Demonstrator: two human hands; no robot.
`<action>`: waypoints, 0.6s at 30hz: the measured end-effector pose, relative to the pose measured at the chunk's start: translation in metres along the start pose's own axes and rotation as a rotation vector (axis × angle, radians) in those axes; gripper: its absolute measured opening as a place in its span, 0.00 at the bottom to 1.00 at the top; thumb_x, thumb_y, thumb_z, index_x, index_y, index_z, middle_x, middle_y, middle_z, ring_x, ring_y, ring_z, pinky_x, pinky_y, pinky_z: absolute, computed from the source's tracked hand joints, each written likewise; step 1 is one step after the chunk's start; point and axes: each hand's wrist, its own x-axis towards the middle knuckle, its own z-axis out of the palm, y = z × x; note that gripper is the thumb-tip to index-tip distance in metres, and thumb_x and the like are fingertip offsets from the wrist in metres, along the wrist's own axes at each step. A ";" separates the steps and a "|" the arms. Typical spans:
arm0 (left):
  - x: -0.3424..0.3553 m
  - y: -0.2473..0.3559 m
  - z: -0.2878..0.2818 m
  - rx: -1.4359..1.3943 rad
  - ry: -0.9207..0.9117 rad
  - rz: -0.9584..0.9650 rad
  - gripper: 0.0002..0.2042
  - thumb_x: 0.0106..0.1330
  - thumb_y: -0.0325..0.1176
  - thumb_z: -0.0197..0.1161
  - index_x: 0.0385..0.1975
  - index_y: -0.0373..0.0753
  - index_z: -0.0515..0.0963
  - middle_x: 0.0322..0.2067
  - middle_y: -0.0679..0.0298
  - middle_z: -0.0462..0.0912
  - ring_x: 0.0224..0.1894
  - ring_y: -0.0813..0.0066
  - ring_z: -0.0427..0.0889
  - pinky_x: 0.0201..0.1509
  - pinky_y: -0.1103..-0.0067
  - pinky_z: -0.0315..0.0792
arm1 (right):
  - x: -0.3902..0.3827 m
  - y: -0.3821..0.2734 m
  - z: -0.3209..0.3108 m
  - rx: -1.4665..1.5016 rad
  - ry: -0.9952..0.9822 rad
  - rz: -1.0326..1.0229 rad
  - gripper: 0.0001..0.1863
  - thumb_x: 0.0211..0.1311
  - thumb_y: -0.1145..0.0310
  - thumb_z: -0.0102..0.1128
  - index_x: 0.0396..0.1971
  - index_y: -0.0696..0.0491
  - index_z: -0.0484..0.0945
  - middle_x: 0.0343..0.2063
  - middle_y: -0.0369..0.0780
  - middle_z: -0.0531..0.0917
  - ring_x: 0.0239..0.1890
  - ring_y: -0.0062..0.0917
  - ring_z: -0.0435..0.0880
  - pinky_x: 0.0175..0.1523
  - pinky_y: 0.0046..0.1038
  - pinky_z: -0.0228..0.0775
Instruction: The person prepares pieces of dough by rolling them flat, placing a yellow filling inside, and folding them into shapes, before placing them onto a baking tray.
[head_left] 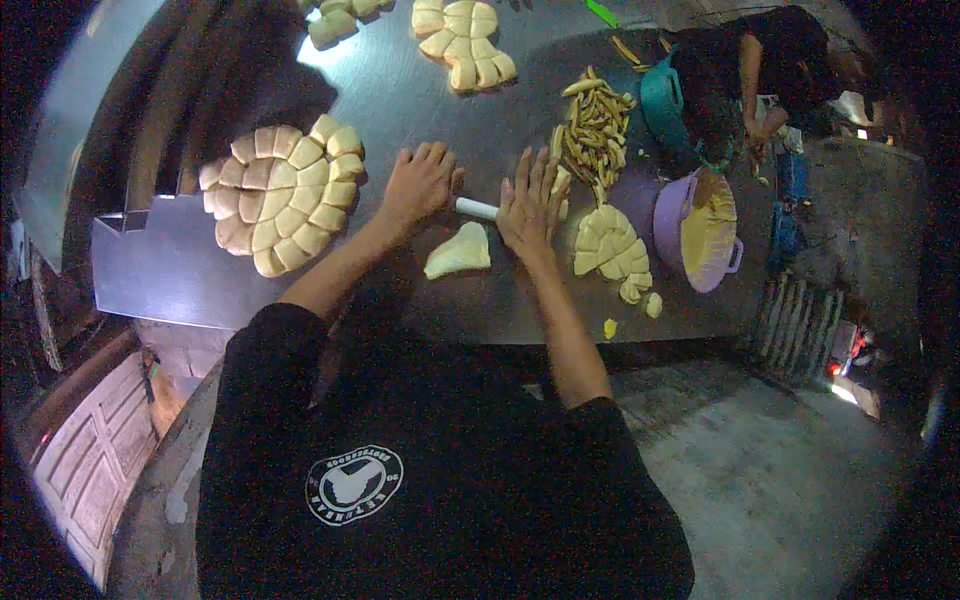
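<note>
A short white rolling pin (477, 208) lies on the table between my hands. My right hand (528, 208) rests across its right end, fingers stretched out flat. Just beyond the pin's left end is my left hand (420, 187), palm down, its fingers bent and slightly apart, the thumb out to the side. No object shows in it, though its palm is hidden. Nearer to me lies a flattened, roughly three-cornered piece of dough (460, 252). Right of my right hand sits a cluster of cut dough pieces (610, 250), with a heap of yellowish-brown strips (595, 130) behind it.
A round of cut dough (283, 195) spreads at the left; more dough (463, 45) lies on the table's far side (380, 100). A purple tub (672, 225) with yellow-coated insides and a teal basin (660, 105) stand right. Another person's arm (750, 75) reaches in beyond them.
</note>
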 end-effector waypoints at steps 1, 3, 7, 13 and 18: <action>0.002 -0.002 0.001 -0.032 -0.024 0.045 0.15 0.69 0.46 0.52 0.38 0.41 0.77 0.41 0.61 0.78 0.47 0.66 0.75 0.46 0.68 0.67 | 0.010 0.003 0.001 -0.028 0.023 -0.001 0.33 0.72 0.56 0.39 0.72 0.55 0.49 0.73 0.52 0.47 0.75 0.50 0.42 0.73 0.59 0.26; -0.008 -0.006 0.007 -0.093 -0.075 0.112 0.14 0.69 0.45 0.53 0.36 0.42 0.78 0.38 0.62 0.79 0.44 0.66 0.77 0.44 0.68 0.68 | 0.026 0.004 -0.001 -0.017 -0.056 0.034 0.34 0.72 0.56 0.40 0.72 0.55 0.48 0.73 0.54 0.45 0.75 0.51 0.41 0.72 0.60 0.26; -0.045 0.012 -0.017 -0.096 -0.079 -0.015 0.12 0.67 0.43 0.55 0.37 0.41 0.78 0.37 0.60 0.80 0.45 0.63 0.77 0.46 0.66 0.68 | 0.018 -0.008 -0.022 0.158 -0.216 -0.075 0.35 0.72 0.55 0.40 0.73 0.53 0.46 0.72 0.57 0.43 0.74 0.54 0.39 0.71 0.62 0.25; -0.095 0.020 0.002 0.353 0.201 -0.297 0.23 0.61 0.39 0.56 0.55 0.33 0.71 0.50 0.52 0.72 0.54 0.52 0.69 0.55 0.61 0.65 | 0.016 -0.035 0.008 0.146 0.002 -0.195 0.36 0.72 0.51 0.39 0.74 0.49 0.44 0.73 0.56 0.39 0.74 0.57 0.38 0.69 0.66 0.22; -0.112 0.064 -0.028 0.241 0.081 -0.468 0.31 0.66 0.39 0.51 0.67 0.29 0.58 0.66 0.47 0.61 0.69 0.48 0.58 0.71 0.58 0.53 | -0.033 -0.025 0.005 0.123 0.017 -0.188 0.32 0.69 0.56 0.43 0.71 0.51 0.55 0.72 0.55 0.49 0.73 0.56 0.43 0.69 0.68 0.28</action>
